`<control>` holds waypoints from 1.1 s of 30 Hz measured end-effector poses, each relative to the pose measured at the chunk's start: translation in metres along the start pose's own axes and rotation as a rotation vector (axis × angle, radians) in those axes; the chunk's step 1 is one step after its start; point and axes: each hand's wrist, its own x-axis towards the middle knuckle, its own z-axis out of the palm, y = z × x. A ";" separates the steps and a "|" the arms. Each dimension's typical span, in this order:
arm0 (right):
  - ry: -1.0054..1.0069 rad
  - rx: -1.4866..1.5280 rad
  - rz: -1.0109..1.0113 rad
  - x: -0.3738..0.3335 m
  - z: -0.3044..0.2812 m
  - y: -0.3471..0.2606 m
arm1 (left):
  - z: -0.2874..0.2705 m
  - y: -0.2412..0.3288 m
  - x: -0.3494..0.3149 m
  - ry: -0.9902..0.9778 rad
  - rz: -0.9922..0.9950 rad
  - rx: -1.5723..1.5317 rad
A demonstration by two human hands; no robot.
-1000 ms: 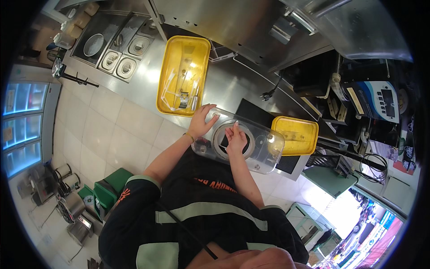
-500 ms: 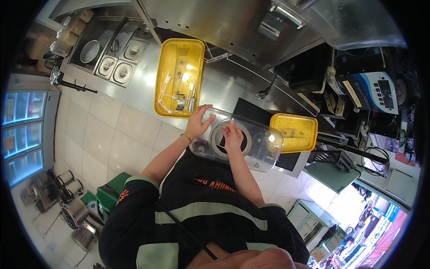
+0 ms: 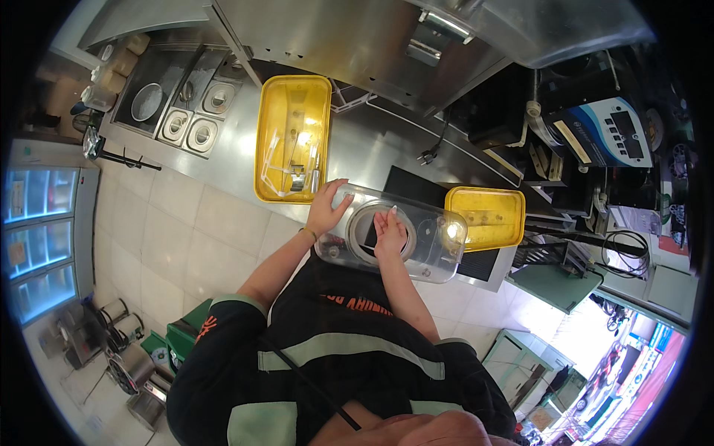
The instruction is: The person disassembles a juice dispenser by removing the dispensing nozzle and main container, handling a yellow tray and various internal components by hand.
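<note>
A clear plastic tub [image 3: 428, 256] with rounded corners lies in front of me, at the counter's near edge. Set in its middle is a pale round ring [image 3: 355, 229] with a dark opening. My left hand [image 3: 325, 212] grips the tub's left end, thumb spread over the top. Over the ring, my right hand [image 3: 390, 236] has its fingertips drawn together in a pinch; anything between them is too small to make out. Left of the tub, a yellow tray [image 3: 271, 104] holds white plastic frames [image 3: 273, 165] and metal parts [image 3: 299, 178].
A second yellow tray [image 3: 487, 219] stands to the right, beside a black mat [image 3: 416, 186]. An unplugged power cord [image 3: 429, 154] lies on the steel counter [image 3: 357, 141]. Lidded steel pans [image 3: 202, 134] are at the far left. A machine with a blue-white panel [image 3: 606, 134] stands right.
The view has shifted slightly. My right fingertips have dropped a little lower over the ring, still pinched. My left hand keeps its hold on the tub.
</note>
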 end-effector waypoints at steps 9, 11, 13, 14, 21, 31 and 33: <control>-0.044 0.027 -0.005 0.005 -0.002 0.003 | 0.004 -0.006 -0.002 0.006 0.021 0.015; -0.054 0.012 -0.005 0.005 -0.001 0.000 | 0.004 -0.006 -0.001 0.004 0.024 0.012; -0.065 -0.012 -0.021 0.006 -0.001 -0.002 | 0.004 -0.005 0.000 0.004 0.019 0.008; -0.056 -0.017 -0.030 0.006 -0.001 -0.001 | 0.004 -0.004 0.000 0.004 0.017 0.006; -0.033 -0.060 -0.066 -0.003 0.005 -0.001 | 0.002 -0.004 -0.002 -0.001 -0.014 0.003; -0.056 -0.068 -0.037 0.013 0.007 0.000 | 0.002 -0.004 0.000 0.025 0.008 0.016; -0.043 -0.063 -0.019 0.016 0.007 0.000 | 0.006 -0.010 -0.006 0.050 0.010 0.014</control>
